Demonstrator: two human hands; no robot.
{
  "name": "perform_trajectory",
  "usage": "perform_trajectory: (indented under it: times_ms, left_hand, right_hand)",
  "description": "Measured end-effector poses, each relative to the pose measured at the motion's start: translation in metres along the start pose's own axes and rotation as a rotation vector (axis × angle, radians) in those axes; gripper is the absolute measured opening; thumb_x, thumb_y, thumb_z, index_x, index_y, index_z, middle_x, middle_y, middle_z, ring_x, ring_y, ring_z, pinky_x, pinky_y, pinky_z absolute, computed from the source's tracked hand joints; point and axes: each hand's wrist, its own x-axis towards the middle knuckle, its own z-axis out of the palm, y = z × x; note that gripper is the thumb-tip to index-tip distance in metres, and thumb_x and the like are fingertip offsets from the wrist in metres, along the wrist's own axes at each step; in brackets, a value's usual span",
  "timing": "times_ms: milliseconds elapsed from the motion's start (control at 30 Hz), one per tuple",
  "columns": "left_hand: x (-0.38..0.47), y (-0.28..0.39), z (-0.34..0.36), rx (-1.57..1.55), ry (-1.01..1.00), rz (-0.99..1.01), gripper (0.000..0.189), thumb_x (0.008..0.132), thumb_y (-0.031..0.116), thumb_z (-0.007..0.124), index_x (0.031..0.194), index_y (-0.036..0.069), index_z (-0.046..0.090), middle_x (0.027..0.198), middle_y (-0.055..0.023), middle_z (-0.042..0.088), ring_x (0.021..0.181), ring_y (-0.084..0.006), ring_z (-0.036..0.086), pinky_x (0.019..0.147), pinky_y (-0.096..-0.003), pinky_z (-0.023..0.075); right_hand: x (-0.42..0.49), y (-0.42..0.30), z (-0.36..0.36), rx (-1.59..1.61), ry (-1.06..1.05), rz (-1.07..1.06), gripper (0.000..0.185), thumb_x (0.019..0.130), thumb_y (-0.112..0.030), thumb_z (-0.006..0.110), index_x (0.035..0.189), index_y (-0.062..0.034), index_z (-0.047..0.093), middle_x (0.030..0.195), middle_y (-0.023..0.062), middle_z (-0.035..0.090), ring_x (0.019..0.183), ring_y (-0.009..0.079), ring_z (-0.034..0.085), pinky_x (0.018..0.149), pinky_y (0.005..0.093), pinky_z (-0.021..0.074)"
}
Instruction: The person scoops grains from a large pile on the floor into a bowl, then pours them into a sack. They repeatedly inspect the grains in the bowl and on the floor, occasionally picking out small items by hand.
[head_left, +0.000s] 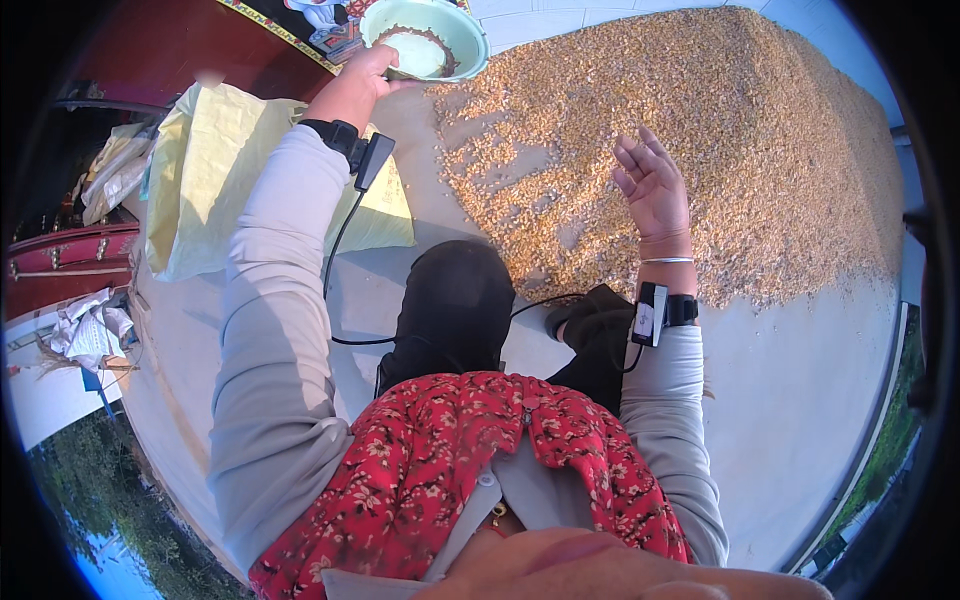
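Observation:
My left hand (365, 79) grips the rim of a pale green plastic basin (424, 41), thumb inside the edge, at the top of the view. A brown stain rings the basin's inner bottom, and I see no grain in it. My right hand (651, 182) is raised with its fingers apart and slightly curled, holding nothing, over a wide spread of yellow corn kernels (720, 135). A large pale yellow woven sack (217, 172) lies on the floor, partly behind my left forearm.
The concrete floor (787, 420) extends around me. Red doors (187, 45) and folded sacks (120, 169) are at the left, with white crumpled sacks (91, 330) lower down. A white tiled wall (540, 22) stands behind the corn. Black cables run from both wrist devices.

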Motion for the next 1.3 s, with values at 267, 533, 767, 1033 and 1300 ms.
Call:
perform_trajectory:
  times_ms: [267,533,767,1033,1300]
  left_hand:
    - [0.147,-0.112,-0.010,0.104,0.284,-0.177,0.059,0.077,-0.013,0.045,0.133,0.005,0.040,0.127,-0.0160,0.049,0.110,-0.0376,0.057,0.081,-0.0571,0.0575]
    - [0.271,-0.194,-0.019,0.125,0.430,-0.246,0.078,0.078,0.001,0.070,0.139,0.002,0.022,0.139,-0.0208,0.037,0.115,-0.0376,0.054,0.077,-0.0569,0.0595]
    - [0.307,-0.245,0.029,0.316,0.703,-0.278,0.089,0.071,0.007,0.075,0.141,0.002,0.019,0.135,-0.0228,0.032,0.120,-0.0405,0.048,0.079,-0.0474,0.0604]
    - [0.313,-0.272,0.124,0.757,0.580,-0.176,0.095,0.074,0.020,0.074,0.143,0.002,0.012,0.139,-0.0262,0.029,0.124,-0.0423,0.045,0.103,-0.0472,0.0414]
    - [0.275,-0.312,0.236,0.923,0.218,-0.086,0.092,0.081,0.025,0.067,0.142,-0.007,0.005,0.133,-0.0270,0.038,0.122,-0.0404,0.045,0.095,-0.0460,0.0461]
  right_hand:
    - [-0.005,-0.012,-0.021,0.128,0.065,0.013,0.052,0.093,-0.012,0.048,0.140,0.0012,0.033,0.120,0.0164,0.058,0.107,0.0213,0.060,0.076,0.0288,0.0560]
    - [-0.013,-0.005,-0.035,0.218,0.208,0.061,0.054,0.092,-0.017,0.050,0.141,-0.0007,0.033,0.120,0.0160,0.058,0.105,0.0216,0.059,0.072,0.0281,0.0547]
    - [-0.005,0.009,-0.044,0.258,0.212,0.116,0.055,0.092,-0.016,0.051,0.143,-0.0044,0.034,0.126,0.0158,0.057,0.110,0.0240,0.057,0.076,0.0315,0.0525]
    - [-0.001,0.019,-0.042,0.303,0.186,0.161,0.053,0.092,-0.018,0.053,0.142,-0.0055,0.037,0.124,0.0148,0.058,0.111,0.0238,0.057,0.075,0.0305,0.0511]
    - [-0.014,0.015,-0.033,0.379,0.229,0.170,0.042,0.093,-0.008,0.046,0.134,-0.0069,0.039,0.112,0.0103,0.063,0.097,0.0193,0.062,0.074,0.0304,0.0541]
